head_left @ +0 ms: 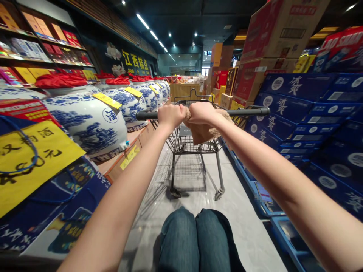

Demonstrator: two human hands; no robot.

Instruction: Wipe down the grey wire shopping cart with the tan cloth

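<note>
My left hand [171, 115] is closed around the dark handlebar [246, 112] of a wire shopping cart [173, 142], left of its middle. Just to the right, my right hand [202, 112] is closed on the same bar. A brown, partly fuzzy cloth item [200, 132] hangs at the bar beneath and beside the right hand; that hand and forearm hide part of it, and its kind is unclear. Both arms reach forward. The cart stands ahead of my knees on the tiled floor, and little inside its basket can be made out.
Blue-and-white porcelain jars [86, 124] with red cloth tops line a wooden ledge on the left. Near me is a yellow price sign [34, 158]. Stacked blue boxes [286, 94] and tall cartons [263, 41] border the right side. A wooden counter [184, 91] stands farther along the aisle.
</note>
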